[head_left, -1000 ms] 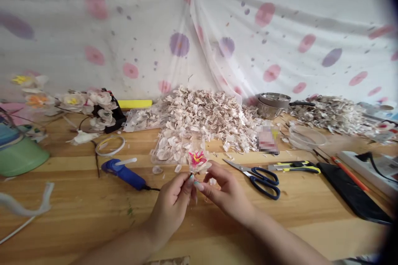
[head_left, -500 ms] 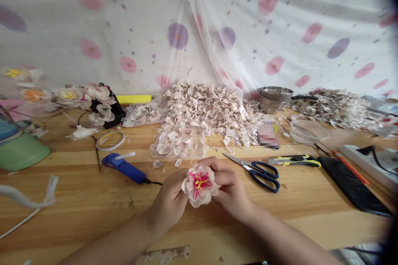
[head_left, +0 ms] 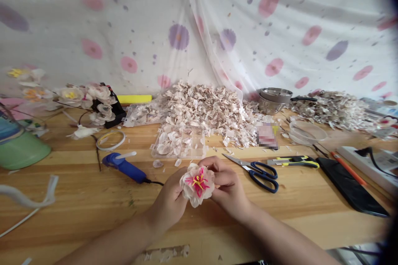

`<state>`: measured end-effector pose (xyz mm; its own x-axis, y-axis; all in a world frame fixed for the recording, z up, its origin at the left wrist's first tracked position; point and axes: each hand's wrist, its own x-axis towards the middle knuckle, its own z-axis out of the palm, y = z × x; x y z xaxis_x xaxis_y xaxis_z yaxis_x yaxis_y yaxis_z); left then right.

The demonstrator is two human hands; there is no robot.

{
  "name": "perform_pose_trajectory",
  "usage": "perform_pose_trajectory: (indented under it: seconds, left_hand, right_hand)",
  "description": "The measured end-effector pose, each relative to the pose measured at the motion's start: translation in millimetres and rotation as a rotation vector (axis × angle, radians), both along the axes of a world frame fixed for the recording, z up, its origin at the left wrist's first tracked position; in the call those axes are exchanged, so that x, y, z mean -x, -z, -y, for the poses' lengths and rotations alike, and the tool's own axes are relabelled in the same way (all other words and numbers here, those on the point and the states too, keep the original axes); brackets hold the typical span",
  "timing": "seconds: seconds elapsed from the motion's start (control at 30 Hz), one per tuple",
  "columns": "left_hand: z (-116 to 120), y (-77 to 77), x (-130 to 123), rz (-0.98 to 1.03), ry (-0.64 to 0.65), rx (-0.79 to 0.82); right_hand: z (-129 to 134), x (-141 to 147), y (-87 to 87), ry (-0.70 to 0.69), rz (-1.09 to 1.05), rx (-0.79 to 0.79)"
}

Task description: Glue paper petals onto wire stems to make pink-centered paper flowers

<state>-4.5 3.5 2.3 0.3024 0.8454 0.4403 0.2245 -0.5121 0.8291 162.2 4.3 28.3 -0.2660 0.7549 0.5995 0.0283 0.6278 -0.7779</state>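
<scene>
A white flower (head_left: 198,185) with a pink and yellow centre is up in front of you, over the middle of the desk (head_left: 93,211) on the side of its near edge, its face tipped toward you. Both your hands grasp it: your left hand (head_left: 172,198) from the left and behind, your right hand (head_left: 228,190) with bent fingers at its right rim. The bloom hides most of your fingertips, so exactly where each one presses cannot be told. The petals look thin and likely to crease, so a light, even pinch low at their base should serve best; let one hand steady the flower while the other presses, and with the centre facing you it is easy to check that the ring of petals is even. Beyond it, toward the desk's back edge, come two loose petals (head_left: 158,164), a clear tray (head_left: 202,154) with more petals in it, and a tall petal pile (head_left: 205,105) close to the curtain (head_left: 139,29). A blue glue gun (head_left: 127,168) lies left of your hands, its cord running toward them; scissors (head_left: 264,176) lie open on the right, with a craft knife (head_left: 294,161) farther toward the desk's right end.
</scene>
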Motion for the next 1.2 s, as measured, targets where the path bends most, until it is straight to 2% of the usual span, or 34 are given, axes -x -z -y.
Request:
perform_pose_trajectory:
  seconds: [0.17,0.43,0.53,0.67,0.77,1.07,1.2]
  left_hand:
    - [0.3,6.3,1.4,-0.023,0.005,-0.005]
    - [1.6,-5.6,-0.1,0.031,0.066,0.025]
    - [3.8,-6.3,-1.1,0.033,0.103,0.142]
    - [8.9,-6.0,-4.3,0.11,0.181,0.416]
    - [12.0,-6.4,-6.7,0.187,0.21,0.498]
    - [17.0,-11.2,-6.1,0.274,0.18,0.478]
    - [17.3,-12.7,-3.6,0.275,0.151,0.41]
  right_hand:
    - [0.6,0.9,0.4,-0.005,-0.046,0.008]
    - [0.1,1.8,-0.3,0.071,-0.084,0.073]
    - [-1.4,0.5,1.4,0.091,-0.118,0.136]
    - [-5.3,-0.2,6.5,0.112,-0.152,0.241]
    - [-7.9,-0.3,7.6,0.104,-0.152,0.269]
    - [-8.6,-4.7,5.5,-0.072,-0.129,0.226]
    - [-14.5,-0.6,12.2,-0.024,-0.028,0.206]
